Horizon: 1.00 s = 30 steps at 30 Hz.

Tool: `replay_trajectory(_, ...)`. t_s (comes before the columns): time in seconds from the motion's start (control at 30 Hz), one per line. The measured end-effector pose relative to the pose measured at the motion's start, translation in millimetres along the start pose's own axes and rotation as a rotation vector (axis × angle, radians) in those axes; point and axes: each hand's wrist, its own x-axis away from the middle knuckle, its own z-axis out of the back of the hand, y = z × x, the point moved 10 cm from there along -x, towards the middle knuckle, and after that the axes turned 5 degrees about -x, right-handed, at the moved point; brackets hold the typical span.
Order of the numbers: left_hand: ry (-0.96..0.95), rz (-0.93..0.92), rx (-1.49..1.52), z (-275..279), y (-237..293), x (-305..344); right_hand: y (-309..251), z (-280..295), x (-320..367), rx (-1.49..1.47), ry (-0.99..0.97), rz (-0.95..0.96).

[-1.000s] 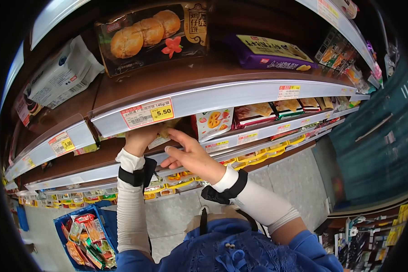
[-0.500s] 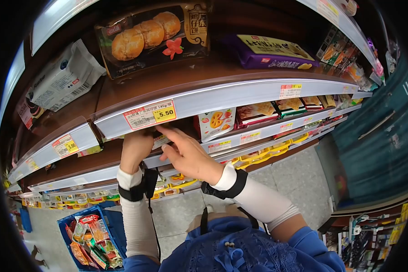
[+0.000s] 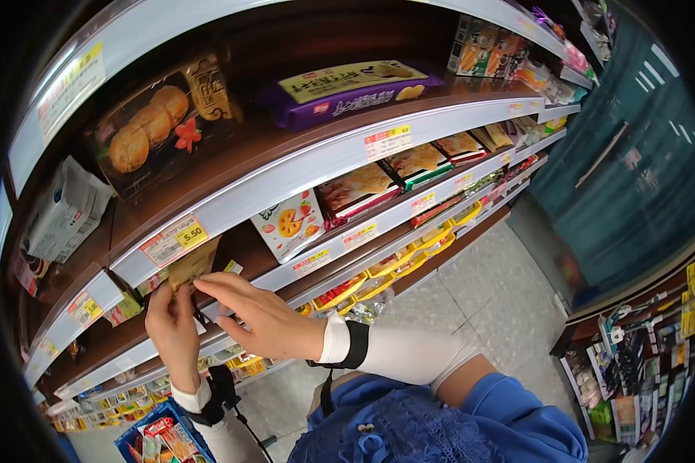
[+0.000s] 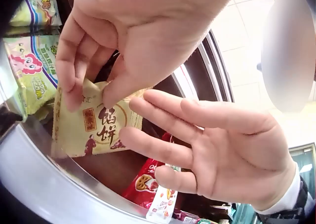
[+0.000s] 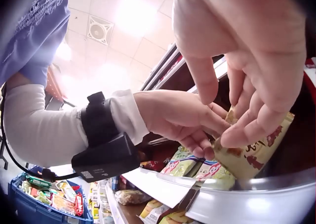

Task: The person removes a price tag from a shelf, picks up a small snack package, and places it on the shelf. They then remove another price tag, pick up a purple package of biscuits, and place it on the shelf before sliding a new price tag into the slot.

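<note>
A pale-yellow, flat, glossy packet (image 4: 101, 135), printed with dark Chinese characters, a reddish-brown label and a small figure, is pinched along its puckered top edge by the left hand (image 4: 133, 41), held just behind the shelf's pale front rail (image 4: 42, 179).

In the left wrist view, the left hand (image 4: 136, 38), cut off at twelve o'clock, hides part of the packet (image 4: 84, 142); a patch (image 4: 289, 51) at two o'clock is blurred. Right wrist view: basket (image 5: 39, 207) cut off at eight o'clock. Head view: the tag (image 3: 388, 142) at one o'clock, print too small.
</note>
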Motion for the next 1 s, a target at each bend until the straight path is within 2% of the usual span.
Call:
replay_trajectory(0.07, 0.033, -0.018, 0.054, 18, 11, 12, 1, 10, 8, -0.001, 0.007, -0.030)
replay_trajectory(0.13, -0.111, 0.239, 0.253, 21, -6, 31, 7, 21, 20, -0.084, 0.010, -0.081)
replay_trajectory(0.17, -0.116, 0.232, 0.256, 27, -4, 39, 6, 27, 26, -0.102, 0.000, -0.093)
replay_trajectory(0.23, -0.265, 0.376, 0.455, 18, -7, 56, 3, 38, 39, -0.071, -0.012, -0.102)
replay_trajectory(0.27, -0.270, 0.374, 0.457, 16, -2, 58, 2, 42, 45, -0.046, -0.031, -0.113)
replay_trajectory(0.43, -0.614, 0.349, 0.598, -56, 47, 75, 4, 72, 84, -0.003, -0.054, -0.106)
replay_trajectory(0.5, -0.676, 0.324, 0.624, -89, 69, 77, 24, 95, 109, -0.177, 0.000, -0.383)
replay_trajectory(0.57, -0.769, 0.281, 0.802, -122, 106, 82, 31, 125, 132, -0.150, 0.056, -0.413)
replay_trajectory(0.6, -0.771, 0.280, 0.802, -136, 115, 81, 37, 142, 145, -0.128, 0.104, -0.439)
replay_trajectory(0.63, -0.850, 0.230, 0.774, -152, 129, 84, 40, 153, 155, -0.130, 0.104, -0.442)
replay_trajectory(0.67, -0.927, 0.184, 0.744, -168, 143, 89, 44, 172, 166, -0.237, 0.208, -0.442)
replay_trajectory(0.7, -0.924, 0.193, 0.741, -182, 152, 90, 47, 189, 178, -0.348, 0.311, -0.442)
replay_trajectory(0.73, -0.952, 0.179, 0.790, -195, 167, 92, 46, 201, 185, -0.357, 0.305, -0.446)
replay_trajectory(0.8, -0.973, 0.172, 0.835, -221, 194, 95, 46, 239, 201, -0.416, 0.429, -0.492)
replay_trajectory(0.93, -0.958, 0.225, 0.979, -269, 250, 92, 59, 302, 229, -0.410, 0.479, -0.551)
replay_trajectory(1.0, -1.075, 0.255, 0.959, -304, 275, 99, 65, 333, 239, -0.413, 0.470, -0.539)
